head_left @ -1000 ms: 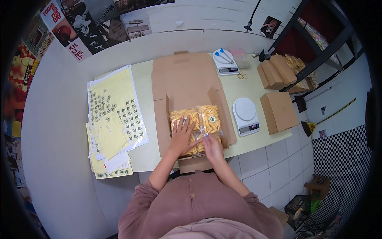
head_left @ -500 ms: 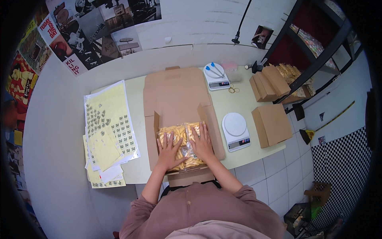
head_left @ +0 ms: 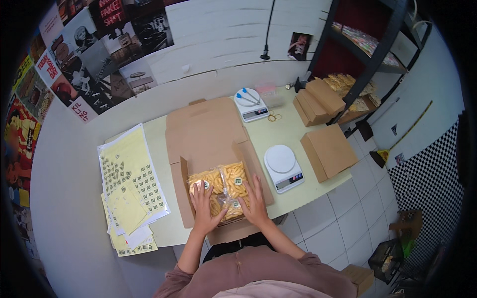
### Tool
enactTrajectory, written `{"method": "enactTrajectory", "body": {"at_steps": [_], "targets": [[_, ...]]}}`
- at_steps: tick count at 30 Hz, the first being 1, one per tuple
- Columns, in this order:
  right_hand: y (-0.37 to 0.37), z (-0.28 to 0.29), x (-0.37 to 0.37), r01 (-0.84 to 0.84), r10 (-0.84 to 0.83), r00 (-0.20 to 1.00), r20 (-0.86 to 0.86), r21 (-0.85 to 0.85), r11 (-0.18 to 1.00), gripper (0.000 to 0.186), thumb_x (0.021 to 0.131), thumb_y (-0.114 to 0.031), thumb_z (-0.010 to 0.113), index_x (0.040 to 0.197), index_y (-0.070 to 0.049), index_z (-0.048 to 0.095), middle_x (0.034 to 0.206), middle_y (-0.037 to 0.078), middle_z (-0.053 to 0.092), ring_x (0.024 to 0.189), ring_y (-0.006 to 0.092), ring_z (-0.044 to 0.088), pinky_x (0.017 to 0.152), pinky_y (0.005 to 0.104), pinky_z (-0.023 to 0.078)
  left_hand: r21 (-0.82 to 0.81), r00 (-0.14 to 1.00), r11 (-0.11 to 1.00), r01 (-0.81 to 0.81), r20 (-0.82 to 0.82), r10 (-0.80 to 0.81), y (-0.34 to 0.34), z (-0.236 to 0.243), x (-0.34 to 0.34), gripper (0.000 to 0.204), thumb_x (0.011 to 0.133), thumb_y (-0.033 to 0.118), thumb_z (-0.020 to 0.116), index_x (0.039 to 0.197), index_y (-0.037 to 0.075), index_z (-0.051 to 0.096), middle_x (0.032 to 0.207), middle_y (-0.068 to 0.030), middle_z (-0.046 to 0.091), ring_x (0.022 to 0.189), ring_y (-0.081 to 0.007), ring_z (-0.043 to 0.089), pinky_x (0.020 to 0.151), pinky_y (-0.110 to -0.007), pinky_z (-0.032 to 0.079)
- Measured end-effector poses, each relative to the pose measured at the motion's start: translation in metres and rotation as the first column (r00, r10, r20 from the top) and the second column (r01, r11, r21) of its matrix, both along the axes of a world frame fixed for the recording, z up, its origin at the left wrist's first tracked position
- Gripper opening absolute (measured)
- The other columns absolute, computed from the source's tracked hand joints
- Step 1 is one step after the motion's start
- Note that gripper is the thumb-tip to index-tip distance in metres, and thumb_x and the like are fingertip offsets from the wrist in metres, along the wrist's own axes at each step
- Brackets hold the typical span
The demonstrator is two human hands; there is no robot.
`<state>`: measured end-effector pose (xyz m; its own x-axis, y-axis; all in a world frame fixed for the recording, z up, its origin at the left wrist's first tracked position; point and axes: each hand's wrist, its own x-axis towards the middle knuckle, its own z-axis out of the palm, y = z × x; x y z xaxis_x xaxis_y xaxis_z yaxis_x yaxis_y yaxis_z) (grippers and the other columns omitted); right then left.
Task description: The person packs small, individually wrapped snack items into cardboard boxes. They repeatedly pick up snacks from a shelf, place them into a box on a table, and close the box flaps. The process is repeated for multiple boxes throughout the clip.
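An open brown cardboard box (head_left: 201, 126) lies before me with its lid folded back away from me. Several clear plastic bags of yellow stick-shaped snacks (head_left: 233, 178) fill its base, some with small round labels. My left hand (head_left: 202, 211) rests flat on the bags at the left side, fingers spread. Along the right side, my right hand (head_left: 255, 207) has its fingers stretched out, touching the bags' edge by the box wall. Parts of the nearer bags are hidden under my hands.
Right of the box stands a white kitchen scale (head_left: 283, 166); another scale (head_left: 250, 105) behind bears blue-tipped tongs (head_left: 247, 95). Closed cardboard boxes (head_left: 328, 151) stand farther right. Yellow sticker sheets (head_left: 131, 174) lie left. A dark shelf rack (head_left: 367, 74) rises at the back right.
My right hand has slid off the far right bag toward the box's right side, uncovering that bag. My left hand has drawn slightly nearer. The whole view has shifted a little.
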<state>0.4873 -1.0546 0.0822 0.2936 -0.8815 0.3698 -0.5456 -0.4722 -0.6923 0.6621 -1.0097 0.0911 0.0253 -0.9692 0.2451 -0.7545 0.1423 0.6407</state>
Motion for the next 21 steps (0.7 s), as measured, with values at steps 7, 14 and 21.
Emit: {"method": "enactTrajectory", "body": {"at_steps": [7, 14, 21], "targets": [[0.07, -0.017, -0.108, 0.332, -0.329, 0.943, 0.05, -0.112, 0.936, 0.034, 0.075, -0.008, 0.056, 0.107, 0.001, 0.048, 0.113, 0.018, 0.044, 0.108, 0.0353, 0.041, 0.09, 0.0415, 0.034, -0.209, 0.875, 0.949, 0.235, -0.38, -0.3, 0.034, 0.016, -0.099, 0.062, 0.066, 0.02, 0.066, 0.119, 0.004, 0.037, 0.13, -0.022, 0.026, 0.119, -0.0365, 0.026, 0.098, -0.044, 0.02], [0.13, -0.018, -0.263, 0.648, -0.646, 0.761, 0.067, -0.028, 0.761, 0.025, 0.077, -0.007, 0.053, 0.101, 0.001, 0.052, 0.105, 0.017, 0.047, 0.098, 0.0326, 0.047, 0.084, 0.0381, 0.038, -0.07, 0.567, 0.731, 0.679, -0.582, -0.583, 0.038, 0.021, -0.257, 0.058, 0.07, 0.014, 0.065, 0.119, 0.004, 0.035, 0.128, -0.0162, 0.026, 0.104, -0.0246, 0.044, 0.086, -0.035, 0.037], [0.239, -0.006, -0.456, 0.855, -0.855, 0.514, -0.066, -0.037, 0.517, 0.021, 0.074, -0.005, 0.054, 0.094, 0.001, 0.053, 0.097, 0.017, 0.05, 0.092, 0.0308, 0.049, 0.081, 0.0369, 0.039, -0.138, 0.212, 0.389, 0.911, -0.653, -0.727, 0.082, 0.02, -0.464, 0.056, 0.075, 0.015, 0.061, 0.122, 0.006, 0.032, 0.127, -0.0146, 0.026, 0.101, -0.022, 0.044, 0.082, -0.034, 0.039]]}}
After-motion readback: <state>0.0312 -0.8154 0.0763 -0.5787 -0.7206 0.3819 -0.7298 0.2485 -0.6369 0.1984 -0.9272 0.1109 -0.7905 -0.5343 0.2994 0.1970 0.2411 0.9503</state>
